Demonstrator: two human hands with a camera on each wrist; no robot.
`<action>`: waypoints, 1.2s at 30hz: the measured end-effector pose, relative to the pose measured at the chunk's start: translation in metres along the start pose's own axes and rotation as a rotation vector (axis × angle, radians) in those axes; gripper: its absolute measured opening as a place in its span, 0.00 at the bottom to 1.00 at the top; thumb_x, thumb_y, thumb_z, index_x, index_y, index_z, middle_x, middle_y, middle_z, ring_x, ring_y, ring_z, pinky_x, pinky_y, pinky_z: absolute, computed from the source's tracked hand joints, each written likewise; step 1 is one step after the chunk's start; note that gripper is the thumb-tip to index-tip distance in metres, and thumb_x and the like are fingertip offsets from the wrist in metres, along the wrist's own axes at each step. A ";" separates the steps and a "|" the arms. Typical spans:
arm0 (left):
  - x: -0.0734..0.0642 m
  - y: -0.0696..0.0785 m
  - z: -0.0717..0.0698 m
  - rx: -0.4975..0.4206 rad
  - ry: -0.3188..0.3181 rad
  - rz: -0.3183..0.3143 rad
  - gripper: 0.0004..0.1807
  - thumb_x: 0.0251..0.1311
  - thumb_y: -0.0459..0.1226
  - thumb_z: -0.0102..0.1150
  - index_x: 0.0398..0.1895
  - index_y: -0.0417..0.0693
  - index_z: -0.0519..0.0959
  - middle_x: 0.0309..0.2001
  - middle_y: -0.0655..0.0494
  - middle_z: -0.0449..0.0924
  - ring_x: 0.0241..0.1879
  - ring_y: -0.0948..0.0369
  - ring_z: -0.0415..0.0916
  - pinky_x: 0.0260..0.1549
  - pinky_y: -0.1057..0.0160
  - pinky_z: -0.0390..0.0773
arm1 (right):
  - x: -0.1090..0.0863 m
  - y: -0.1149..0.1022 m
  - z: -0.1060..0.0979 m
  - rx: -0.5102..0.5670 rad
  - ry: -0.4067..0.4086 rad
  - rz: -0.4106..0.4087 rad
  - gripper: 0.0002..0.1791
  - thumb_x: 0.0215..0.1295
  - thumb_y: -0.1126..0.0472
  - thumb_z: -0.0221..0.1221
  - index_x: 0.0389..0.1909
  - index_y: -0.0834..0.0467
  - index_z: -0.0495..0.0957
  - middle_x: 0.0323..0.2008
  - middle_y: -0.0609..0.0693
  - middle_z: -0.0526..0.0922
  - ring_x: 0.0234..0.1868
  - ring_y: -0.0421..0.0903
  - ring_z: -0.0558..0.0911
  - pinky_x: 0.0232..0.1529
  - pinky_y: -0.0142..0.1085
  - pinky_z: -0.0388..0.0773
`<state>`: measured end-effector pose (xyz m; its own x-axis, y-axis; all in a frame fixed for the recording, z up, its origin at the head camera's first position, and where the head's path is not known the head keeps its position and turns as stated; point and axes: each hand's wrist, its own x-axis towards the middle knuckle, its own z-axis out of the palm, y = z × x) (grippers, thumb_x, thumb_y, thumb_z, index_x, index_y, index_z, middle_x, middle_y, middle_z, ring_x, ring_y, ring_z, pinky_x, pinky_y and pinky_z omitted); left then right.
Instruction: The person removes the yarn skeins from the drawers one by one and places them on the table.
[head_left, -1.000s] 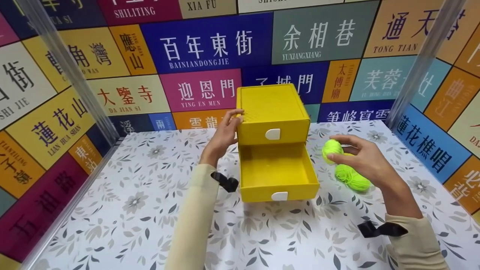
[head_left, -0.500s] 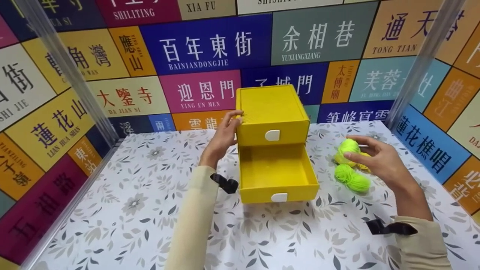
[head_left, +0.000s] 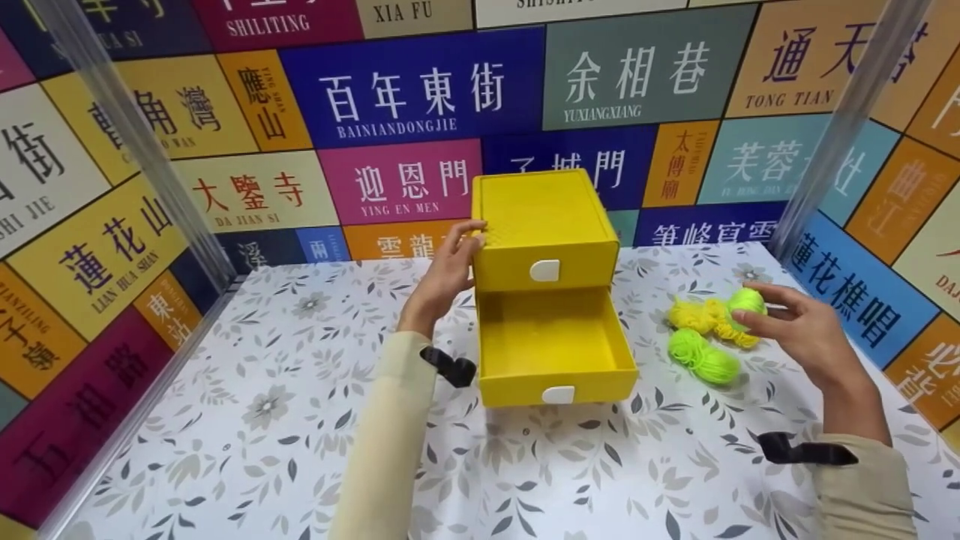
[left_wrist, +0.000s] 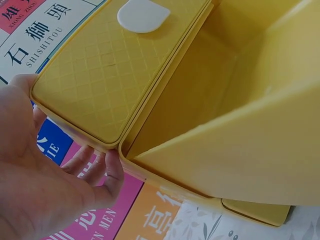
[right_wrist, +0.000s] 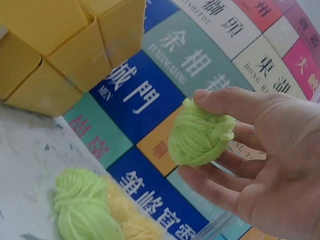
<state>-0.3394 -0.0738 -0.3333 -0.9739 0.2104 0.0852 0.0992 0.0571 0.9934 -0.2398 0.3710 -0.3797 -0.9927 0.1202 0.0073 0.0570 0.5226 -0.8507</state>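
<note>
My left hand [head_left: 442,277] holds the upper left edge of a yellow two-drawer cabinet [head_left: 546,206]; in the left wrist view its fingers [left_wrist: 85,167] lie along the cabinet's side. The lower drawer [head_left: 559,386] is pulled out, its inside bare, while the upper drawer [left_wrist: 107,70] is in. At the right, my right hand [head_left: 814,330] pinches a small neon-green yarn ball [right_wrist: 200,135] between thumb and fingers, held up off the table. In the head view this ball overlaps the right end of a yellow yarn skein [head_left: 694,315]. A neon-green skein [head_left: 705,356] lies just in front of that one.
The table [head_left: 300,420] has a white cover with grey leaves and flowers. Behind it stands a wall of coloured sign panels [head_left: 412,86]. Clear upright posts [head_left: 847,127] rise at the back corners.
My right hand has carried the green yarn ball rightward, from beside the cabinet to the right end of the yellow skein. The left hand and cabinet stay put.
</note>
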 end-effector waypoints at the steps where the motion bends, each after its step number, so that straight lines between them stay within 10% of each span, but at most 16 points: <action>1: 0.000 0.000 0.000 -0.001 0.000 0.003 0.18 0.78 0.42 0.39 0.67 0.57 0.66 0.66 0.45 0.69 0.65 0.50 0.70 0.68 0.35 0.65 | 0.001 0.003 0.000 0.000 -0.008 0.018 0.44 0.64 0.39 0.63 0.76 0.50 0.60 0.77 0.65 0.55 0.39 0.19 0.73 0.67 0.70 0.59; 7: 0.001 0.000 -0.001 -0.003 -0.005 0.002 0.18 0.78 0.42 0.40 0.67 0.58 0.66 0.67 0.45 0.68 0.65 0.51 0.70 0.68 0.36 0.65 | 0.009 0.021 0.001 -0.085 -0.030 0.116 0.51 0.62 0.33 0.61 0.77 0.58 0.56 0.76 0.68 0.55 0.55 0.46 0.79 0.67 0.63 0.65; 12: 0.000 0.001 -0.002 0.002 -0.002 -0.006 0.18 0.78 0.42 0.40 0.67 0.59 0.66 0.67 0.45 0.68 0.66 0.50 0.69 0.68 0.36 0.65 | 0.013 0.034 0.002 -0.150 -0.050 0.169 0.53 0.62 0.32 0.60 0.77 0.61 0.55 0.76 0.70 0.53 0.72 0.71 0.58 0.65 0.63 0.66; 36: -0.001 -0.001 -0.001 -0.008 0.002 -0.002 0.18 0.79 0.42 0.39 0.67 0.59 0.66 0.65 0.46 0.70 0.62 0.52 0.72 0.69 0.37 0.65 | 0.015 0.045 0.003 -0.381 -0.093 0.262 0.54 0.64 0.34 0.60 0.74 0.69 0.52 0.72 0.77 0.53 0.69 0.77 0.54 0.65 0.70 0.59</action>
<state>-0.3388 -0.0753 -0.3346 -0.9745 0.2082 0.0833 0.0956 0.0498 0.9942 -0.2524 0.3935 -0.4195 -0.9441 0.2223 -0.2436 0.3243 0.7596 -0.5637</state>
